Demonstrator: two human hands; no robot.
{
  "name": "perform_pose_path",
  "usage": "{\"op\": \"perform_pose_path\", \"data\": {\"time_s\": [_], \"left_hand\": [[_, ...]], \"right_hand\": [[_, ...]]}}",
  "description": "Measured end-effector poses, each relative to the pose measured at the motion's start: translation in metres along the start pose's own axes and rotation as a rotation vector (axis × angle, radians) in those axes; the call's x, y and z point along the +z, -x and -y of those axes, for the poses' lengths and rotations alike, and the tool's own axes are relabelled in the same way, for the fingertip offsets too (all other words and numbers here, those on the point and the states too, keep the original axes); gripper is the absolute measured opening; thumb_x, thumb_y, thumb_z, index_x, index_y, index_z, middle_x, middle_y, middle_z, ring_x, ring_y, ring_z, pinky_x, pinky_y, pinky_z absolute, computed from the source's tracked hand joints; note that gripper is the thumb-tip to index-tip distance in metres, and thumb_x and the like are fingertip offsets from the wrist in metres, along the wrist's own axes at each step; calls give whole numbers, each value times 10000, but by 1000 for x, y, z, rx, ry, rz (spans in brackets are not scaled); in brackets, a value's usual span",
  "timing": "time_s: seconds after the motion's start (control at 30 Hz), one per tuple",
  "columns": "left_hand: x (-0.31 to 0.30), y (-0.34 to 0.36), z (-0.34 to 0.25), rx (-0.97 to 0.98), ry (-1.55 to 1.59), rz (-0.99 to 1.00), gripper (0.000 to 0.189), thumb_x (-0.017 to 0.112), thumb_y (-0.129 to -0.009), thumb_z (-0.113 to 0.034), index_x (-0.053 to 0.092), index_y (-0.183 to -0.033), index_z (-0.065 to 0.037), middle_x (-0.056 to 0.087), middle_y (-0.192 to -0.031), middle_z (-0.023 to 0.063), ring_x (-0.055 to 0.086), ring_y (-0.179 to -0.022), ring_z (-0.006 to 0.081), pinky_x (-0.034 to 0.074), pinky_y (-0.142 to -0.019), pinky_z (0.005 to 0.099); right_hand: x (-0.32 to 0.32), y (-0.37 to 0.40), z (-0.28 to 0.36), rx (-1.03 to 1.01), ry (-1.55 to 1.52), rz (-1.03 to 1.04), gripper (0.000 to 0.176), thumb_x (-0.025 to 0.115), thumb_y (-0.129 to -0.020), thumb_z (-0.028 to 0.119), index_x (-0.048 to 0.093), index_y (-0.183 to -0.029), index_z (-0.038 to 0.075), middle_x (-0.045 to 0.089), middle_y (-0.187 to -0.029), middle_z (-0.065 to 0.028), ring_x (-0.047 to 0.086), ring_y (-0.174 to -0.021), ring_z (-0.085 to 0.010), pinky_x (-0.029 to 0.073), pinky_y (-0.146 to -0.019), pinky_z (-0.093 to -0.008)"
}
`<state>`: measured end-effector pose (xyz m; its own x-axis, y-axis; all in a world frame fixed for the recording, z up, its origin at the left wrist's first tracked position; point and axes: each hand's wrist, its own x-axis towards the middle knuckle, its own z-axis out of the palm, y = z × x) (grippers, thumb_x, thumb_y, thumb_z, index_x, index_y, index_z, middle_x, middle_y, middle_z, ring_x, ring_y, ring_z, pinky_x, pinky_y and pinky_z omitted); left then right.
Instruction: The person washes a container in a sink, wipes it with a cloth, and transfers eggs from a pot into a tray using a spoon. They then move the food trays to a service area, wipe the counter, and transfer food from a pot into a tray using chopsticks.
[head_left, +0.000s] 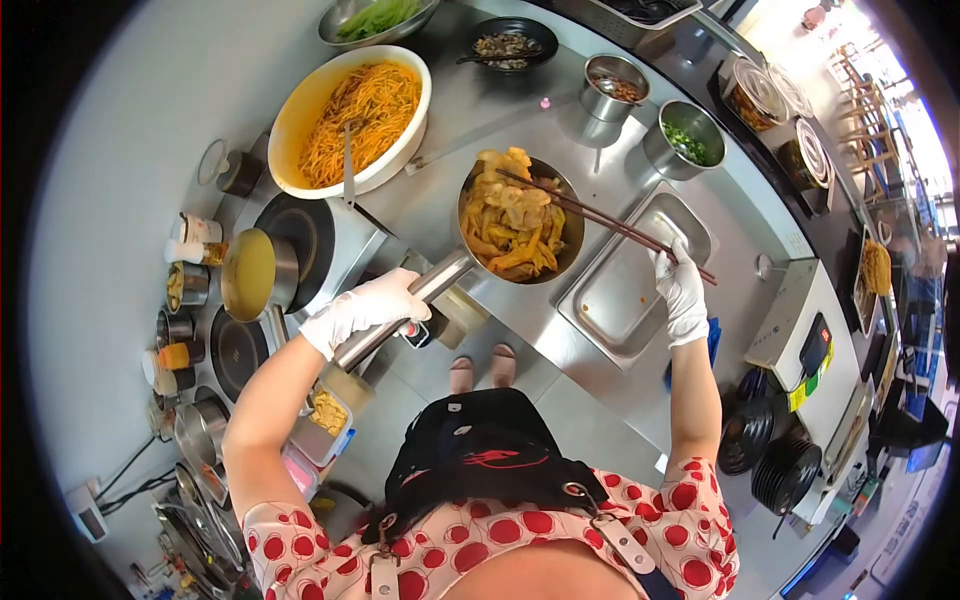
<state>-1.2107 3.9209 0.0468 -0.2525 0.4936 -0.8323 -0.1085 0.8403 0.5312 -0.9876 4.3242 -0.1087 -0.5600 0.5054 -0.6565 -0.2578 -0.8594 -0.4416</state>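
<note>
My left hand (375,306), in a white glove, is wrapped round the metal handle (440,277) of a round pan. The pan (580,232) is full of yellowish-brown pieces of food (515,222) and is held over the front edge of the steel counter. In my gloved right hand (680,285) is a pair of dark brown chopsticks (625,230). Their tips reach into the pan and touch the upper pieces. Right of the pan, a rectangular steel tray (625,300) lies near my right hand, with a few small crumbs in it.
A white bowl of orange noodles (368,112) with a utensil stands at the upper left. Metal pots hold green pieces (688,140) and brown bits (618,88). A dark bowl (512,45) is at the back. Left are a pot of yellow liquid (250,275) and black round plates.
</note>
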Motion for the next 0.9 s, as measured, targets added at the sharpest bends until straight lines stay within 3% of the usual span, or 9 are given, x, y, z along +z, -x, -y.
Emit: {"op": "perform_pose_path", "data": {"time_s": [0.23,0.33,0.5,0.57,0.67,0.7,0.9], "left_hand": [[0,-12,17,27,-15,43,211,630,-747,-156,522,-850,-7,552,-651,42,522,-520,114,429,-512,274],[-2,-17,28,75,31,93,231,618,-774,-112,534,-923,43,575,-698,59,566,-532,129,479,-520,278],[-6,-32,45,124,82,111,240,633,-757,-121,542,-935,11,560,-689,42,548,-545,111,441,-518,259],[-8,-39,53,147,54,105,226,637,-762,-122,534,-920,3,558,-685,39,544,-540,116,440,-511,259],[-11,-44,57,136,28,136,209,636,-768,-125,529,-902,-7,556,-680,39,534,-529,118,434,-509,264],[-13,-46,59,136,30,143,205,635,-768,-125,528,-900,-10,555,-677,38,532,-527,119,432,-508,264],[-20,-59,67,162,6,200,213,634,-766,-117,517,-904,-4,549,-650,46,536,-506,136,443,-494,279]], "right_hand": [[-35,28,-15,24,-83,-96,260,631,-887,183,571,-908,-69,606,-913,-153,614,-940,-324,598,-607,-222],[-43,52,-16,-8,-119,-145,254,631,-886,183,574,-904,-65,607,-899,-148,611,-941,-322,598,-609,-225],[-73,117,-3,-207,-198,-224,234,630,-887,171,583,-899,-58,621,-861,-136,619,-907,-306,594,-616,-238],[-91,148,8,-242,-311,-38,230,625,-889,157,585,-896,-69,629,-862,-149,636,-824,-283,596,-628,-253],[-135,176,30,-301,-397,-195,279,638,-882,194,576,-873,-77,625,-838,-171,640,-781,-310,597,-596,-251],[-143,189,34,-307,-374,-152,247,643,-876,162,581,-908,-75,632,-861,-160,639,-808,-262,601,-647,-266],[-157,185,23,-543,-332,-350,252,631,-888,191,579,-899,-55,628,-860,-112,620,-815,-231,583,-716,-268]]}}
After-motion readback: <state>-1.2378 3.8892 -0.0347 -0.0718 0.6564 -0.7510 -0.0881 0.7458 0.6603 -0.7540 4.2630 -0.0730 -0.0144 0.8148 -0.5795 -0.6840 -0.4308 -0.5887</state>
